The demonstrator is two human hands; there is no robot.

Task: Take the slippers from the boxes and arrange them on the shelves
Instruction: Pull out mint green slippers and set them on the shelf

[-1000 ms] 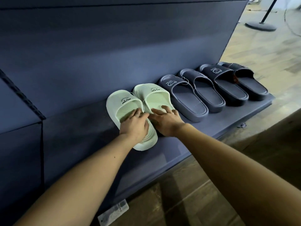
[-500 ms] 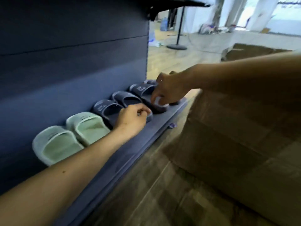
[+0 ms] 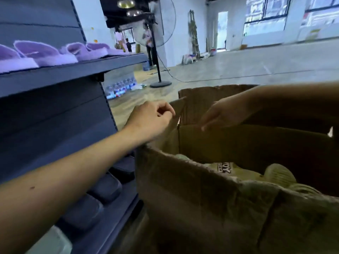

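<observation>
Bare concrete floor (image 3: 238, 66), bright windows (image 3: 266, 13)

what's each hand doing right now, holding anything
left hand: curled by the box flap, grip cannot be told
right hand: open, empty, over the box

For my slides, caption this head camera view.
Left hand and right hand reach over the cardboard box of pale slippers beside the shelves.
</observation>
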